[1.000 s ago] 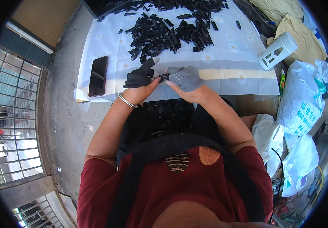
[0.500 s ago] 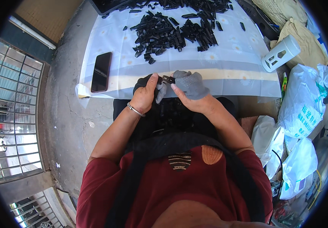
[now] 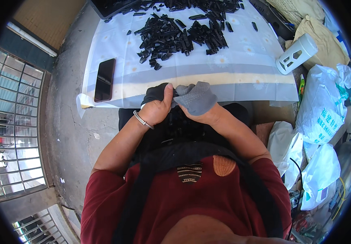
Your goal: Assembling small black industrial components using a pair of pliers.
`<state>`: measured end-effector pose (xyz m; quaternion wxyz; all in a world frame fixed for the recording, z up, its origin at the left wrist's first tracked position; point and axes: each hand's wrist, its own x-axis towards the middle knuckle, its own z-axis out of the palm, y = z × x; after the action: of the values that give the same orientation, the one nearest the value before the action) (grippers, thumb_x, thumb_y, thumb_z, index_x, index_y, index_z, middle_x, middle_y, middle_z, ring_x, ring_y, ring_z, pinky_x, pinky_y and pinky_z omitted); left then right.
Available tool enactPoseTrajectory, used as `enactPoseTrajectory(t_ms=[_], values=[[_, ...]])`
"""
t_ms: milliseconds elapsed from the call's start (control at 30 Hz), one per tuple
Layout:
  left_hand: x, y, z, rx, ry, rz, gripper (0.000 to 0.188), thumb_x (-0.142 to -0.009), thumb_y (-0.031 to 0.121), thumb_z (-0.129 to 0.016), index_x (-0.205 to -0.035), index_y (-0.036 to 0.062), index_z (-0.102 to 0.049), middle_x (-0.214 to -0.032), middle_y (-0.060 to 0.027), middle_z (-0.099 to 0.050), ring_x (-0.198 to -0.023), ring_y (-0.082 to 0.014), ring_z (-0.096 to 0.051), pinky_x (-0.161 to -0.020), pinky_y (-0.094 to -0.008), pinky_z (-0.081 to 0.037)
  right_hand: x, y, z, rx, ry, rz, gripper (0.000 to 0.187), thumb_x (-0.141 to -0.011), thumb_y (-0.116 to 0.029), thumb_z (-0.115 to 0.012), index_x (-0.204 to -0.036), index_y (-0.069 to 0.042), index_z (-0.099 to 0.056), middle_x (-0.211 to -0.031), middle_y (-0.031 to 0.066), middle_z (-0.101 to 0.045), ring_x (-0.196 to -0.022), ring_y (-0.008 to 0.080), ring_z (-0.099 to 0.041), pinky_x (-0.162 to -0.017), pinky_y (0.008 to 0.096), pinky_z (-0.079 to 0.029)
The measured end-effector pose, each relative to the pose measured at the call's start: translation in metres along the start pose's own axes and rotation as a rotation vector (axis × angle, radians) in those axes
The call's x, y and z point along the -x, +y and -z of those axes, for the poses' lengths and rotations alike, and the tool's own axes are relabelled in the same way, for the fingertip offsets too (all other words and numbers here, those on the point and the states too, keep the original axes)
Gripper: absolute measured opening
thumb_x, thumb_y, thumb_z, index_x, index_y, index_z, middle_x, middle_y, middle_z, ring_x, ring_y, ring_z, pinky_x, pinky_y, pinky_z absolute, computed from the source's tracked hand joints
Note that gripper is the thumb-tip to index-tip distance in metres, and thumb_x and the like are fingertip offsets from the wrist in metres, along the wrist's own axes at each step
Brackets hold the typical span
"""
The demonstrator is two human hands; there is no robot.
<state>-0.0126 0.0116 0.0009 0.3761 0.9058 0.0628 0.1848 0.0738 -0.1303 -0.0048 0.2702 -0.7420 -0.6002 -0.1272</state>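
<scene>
Head view, and here come both hands together at the near edge of the cloth-covered worktop, right around the middle! The left hand, in a black glove, has its fingers curled in and its thumb pointing toward the far side. The right hand, in a grey dotted glove, meets it, fingers bent in too. How tightly either set of fingers is closed, and on what, I cannot tell: the gloves cover the spot where they meet. Out beyond them lies a heap of black pieces, loose and jumbled, with more spread along the far side and one lone piece off to the right. A black tray juts in at the far left corner. Over on the left, a dark phone lies flat; at the right edge, a white cylinder with cut-outs. Plastic bags bunch up on the right, and a bracelet circles the left wrist.
</scene>
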Motion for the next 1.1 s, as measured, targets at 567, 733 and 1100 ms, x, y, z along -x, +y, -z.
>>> enactPoseTrajectory(t_ms=[567,733,1100], values=[[-0.065,-0.043,0.002,-0.714,0.052,0.031,0.018,-0.078,0.023,-0.054,-0.092,0.0139,-0.060,-0.087,-0.0097,-0.061,-0.079,-0.0280,-0.060,-0.069,-0.0379,-0.048,-0.049,0.116,0.007,0.343,-0.143,-0.640,0.035,-0.083,-0.034,-0.049,-0.107,-0.009,-0.057,-0.105,0.0149,-0.057,-0.099,0.0327,-0.052,-0.086,0.0426,-0.040],[-0.052,-0.047,0.008,-0.631,0.058,-0.099,0.018,-0.078,0.020,-0.053,-0.093,0.0123,-0.060,-0.091,-0.0105,-0.060,-0.083,-0.0273,-0.059,-0.072,-0.0368,-0.047,-0.027,0.095,0.013,0.229,0.124,-0.536,0.029,-0.081,-0.026,-0.050,-0.104,-0.011,-0.058,-0.094,0.0151,-0.060,-0.087,0.0322,-0.056,-0.077,0.0420,-0.044],[-0.035,-0.034,0.014,-0.373,0.093,-0.129,0.022,-0.082,0.022,-0.056,-0.093,0.0043,-0.060,-0.083,-0.0153,-0.062,-0.072,-0.0301,-0.061,-0.066,-0.0357,-0.048,0.004,0.082,0.062,0.189,-0.332,-0.551,0.027,-0.081,-0.023,-0.047,-0.099,-0.008,-0.059,-0.103,0.0163,-0.057,-0.096,0.0327,-0.053,-0.083,0.0419,-0.042]])
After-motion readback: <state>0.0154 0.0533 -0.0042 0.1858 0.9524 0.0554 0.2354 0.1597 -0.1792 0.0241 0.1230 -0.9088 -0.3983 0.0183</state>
